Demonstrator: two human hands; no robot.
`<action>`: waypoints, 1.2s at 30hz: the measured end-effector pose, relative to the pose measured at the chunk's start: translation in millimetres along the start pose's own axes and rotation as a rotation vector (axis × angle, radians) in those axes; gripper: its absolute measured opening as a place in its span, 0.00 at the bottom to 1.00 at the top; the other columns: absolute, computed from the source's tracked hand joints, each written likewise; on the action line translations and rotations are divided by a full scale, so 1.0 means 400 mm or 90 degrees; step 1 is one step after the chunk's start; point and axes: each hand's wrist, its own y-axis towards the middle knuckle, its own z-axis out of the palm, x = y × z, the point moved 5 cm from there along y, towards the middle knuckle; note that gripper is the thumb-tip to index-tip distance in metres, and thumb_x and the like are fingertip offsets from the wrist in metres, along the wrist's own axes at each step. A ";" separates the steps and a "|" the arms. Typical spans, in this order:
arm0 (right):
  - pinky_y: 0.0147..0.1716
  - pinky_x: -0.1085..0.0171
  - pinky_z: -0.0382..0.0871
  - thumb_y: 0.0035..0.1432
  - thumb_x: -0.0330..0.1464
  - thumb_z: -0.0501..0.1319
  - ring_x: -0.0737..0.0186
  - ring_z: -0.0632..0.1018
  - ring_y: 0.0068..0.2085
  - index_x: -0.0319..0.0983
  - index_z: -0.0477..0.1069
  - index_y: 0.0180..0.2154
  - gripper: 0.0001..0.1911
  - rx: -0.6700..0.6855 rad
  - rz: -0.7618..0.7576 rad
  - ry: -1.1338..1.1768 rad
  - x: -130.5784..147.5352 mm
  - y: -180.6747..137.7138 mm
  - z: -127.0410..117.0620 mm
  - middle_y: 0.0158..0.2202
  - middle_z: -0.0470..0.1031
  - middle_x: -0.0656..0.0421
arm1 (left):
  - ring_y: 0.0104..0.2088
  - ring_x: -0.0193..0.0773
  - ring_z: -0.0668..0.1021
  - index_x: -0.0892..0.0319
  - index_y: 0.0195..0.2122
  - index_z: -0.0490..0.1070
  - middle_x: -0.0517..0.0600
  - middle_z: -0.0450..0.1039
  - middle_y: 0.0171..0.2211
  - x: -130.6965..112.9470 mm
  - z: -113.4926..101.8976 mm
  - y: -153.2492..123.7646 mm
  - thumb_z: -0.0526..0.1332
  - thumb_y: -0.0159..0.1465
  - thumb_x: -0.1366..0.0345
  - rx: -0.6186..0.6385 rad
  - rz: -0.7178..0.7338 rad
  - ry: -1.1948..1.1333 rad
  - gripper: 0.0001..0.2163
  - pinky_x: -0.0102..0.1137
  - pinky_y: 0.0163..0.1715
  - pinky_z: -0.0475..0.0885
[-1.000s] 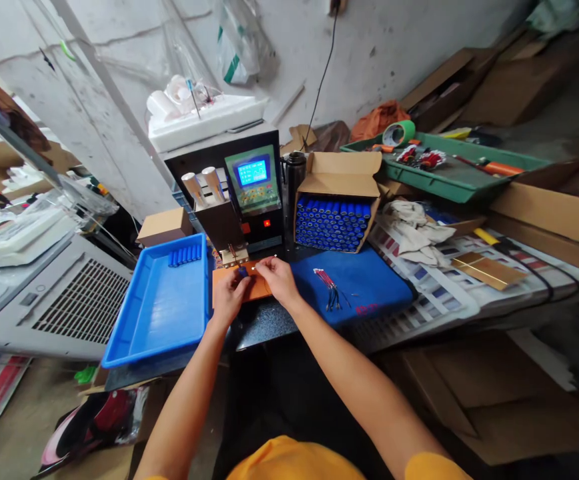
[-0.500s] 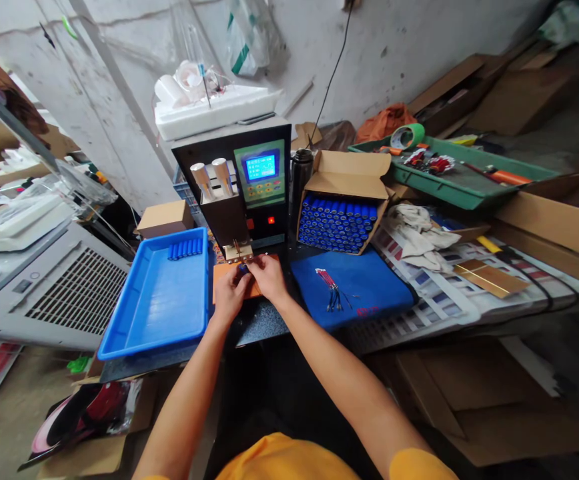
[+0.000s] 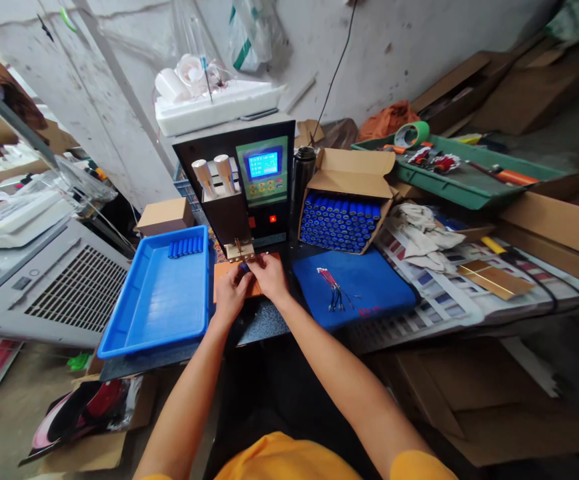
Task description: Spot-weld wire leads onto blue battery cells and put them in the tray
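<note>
My left hand (image 3: 230, 293) and my right hand (image 3: 270, 275) meet over an orange pad (image 3: 221, 272) just below the electrode head (image 3: 239, 249) of a black spot welder (image 3: 242, 187). Together they pinch a small blue battery cell (image 3: 244, 267), mostly hidden by the fingers, held right under the electrode tips. To the left sits a blue tray (image 3: 157, 297) with a short row of blue cells (image 3: 185, 247) at its far end. A cardboard box (image 3: 342, 210) full of blue cells stands to the right of the welder.
A blue mat (image 3: 369, 293) with red and black wire leads (image 3: 332, 287) lies to the right of my hands. Behind it are a rag (image 3: 422, 230), a green tray of tools (image 3: 449, 177), cardboard boxes and a black bottle (image 3: 303, 177). A grey vented unit (image 3: 44, 293) stands at left.
My right hand has drawn in to meet the left at the cell, and both have edged up toward the electrode head. The view has shifted slightly.
</note>
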 end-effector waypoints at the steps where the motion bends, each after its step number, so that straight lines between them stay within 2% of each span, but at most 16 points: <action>1: 0.34 0.63 0.69 0.54 0.37 0.61 0.59 0.78 0.33 0.39 0.72 0.28 0.08 0.001 0.000 -0.001 0.000 0.000 0.000 0.30 0.78 0.57 | 0.29 0.35 0.75 0.59 0.42 0.75 0.48 0.76 0.31 -0.002 0.000 0.000 0.59 0.62 0.60 0.001 0.002 -0.001 0.12 0.28 0.31 0.68; 6: 0.34 0.63 0.69 0.54 0.38 0.62 0.59 0.78 0.33 0.40 0.73 0.29 0.09 -0.003 -0.005 0.000 -0.002 -0.001 -0.002 0.30 0.79 0.57 | 0.29 0.36 0.75 0.59 0.41 0.75 0.48 0.76 0.30 -0.007 0.001 0.000 0.59 0.62 0.60 0.006 0.008 -0.007 0.11 0.28 0.31 0.68; 13: 0.36 0.62 0.69 0.54 0.36 0.61 0.58 0.78 0.34 0.39 0.73 0.29 0.07 0.006 0.000 0.001 0.005 -0.004 -0.002 0.31 0.79 0.56 | 0.32 0.38 0.77 0.58 0.44 0.75 0.49 0.77 0.30 0.008 0.005 0.000 0.60 0.62 0.59 0.002 -0.011 -0.032 0.13 0.30 0.36 0.71; 23: 0.38 0.62 0.70 0.53 0.37 0.62 0.59 0.78 0.34 0.40 0.73 0.30 0.07 -0.003 -0.012 -0.002 -0.021 0.005 0.001 0.31 0.79 0.57 | 0.30 0.37 0.76 0.58 0.43 0.75 0.50 0.78 0.34 -0.015 -0.002 -0.004 0.59 0.62 0.60 0.000 0.002 0.007 0.12 0.30 0.34 0.69; 28: 0.34 0.65 0.70 0.55 0.39 0.60 0.61 0.77 0.33 0.40 0.72 0.31 0.10 0.041 -0.019 0.030 -0.020 -0.012 -0.013 0.30 0.77 0.58 | 0.35 0.39 0.78 0.58 0.43 0.75 0.51 0.78 0.36 -0.010 0.000 -0.002 0.60 0.61 0.59 0.004 -0.004 -0.031 0.12 0.30 0.37 0.70; 36: 0.28 0.67 0.64 0.50 0.38 0.63 0.66 0.71 0.26 0.38 0.70 0.23 0.11 0.102 -0.039 -0.122 -0.004 -0.054 -0.043 0.22 0.72 0.61 | 0.25 0.33 0.71 0.58 0.34 0.73 0.45 0.71 0.24 -0.016 -0.004 -0.002 0.59 0.61 0.60 -0.010 -0.003 0.001 0.08 0.27 0.28 0.64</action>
